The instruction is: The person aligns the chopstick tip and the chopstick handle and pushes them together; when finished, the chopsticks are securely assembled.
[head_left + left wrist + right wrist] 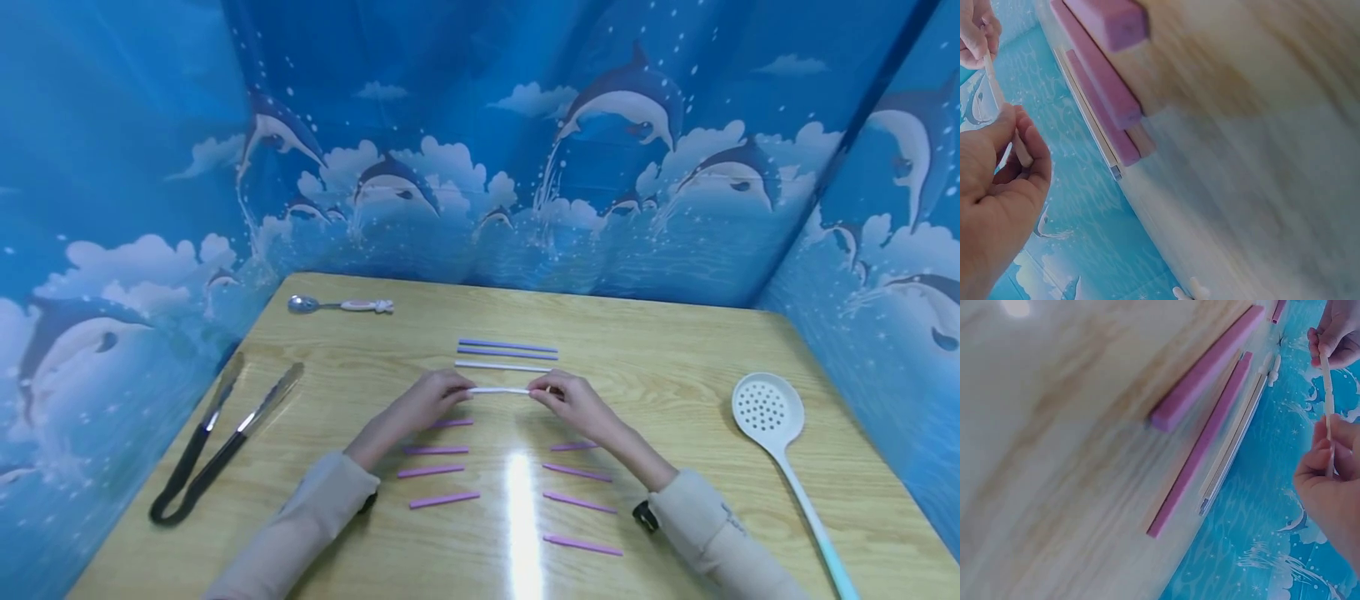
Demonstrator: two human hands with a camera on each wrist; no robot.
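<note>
Dolphin-printed curtains [420, 221] are hanging behind a wooden table [637, 350]. The left hand [437, 396] and right hand [576, 403] are pinching a white stick [500, 390] near its ends, spanning the gap between them; purple sticks [507, 345] are lying beyond. Bending or snapping seems the step; the next move is probably calling for even pressure.

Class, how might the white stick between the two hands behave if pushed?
The white stick is probably light, being slender. It seems fairly stiff, spanning the gap between the left hand and right hand with little sag. Being thin, it might bend if pushed hard.
</note>
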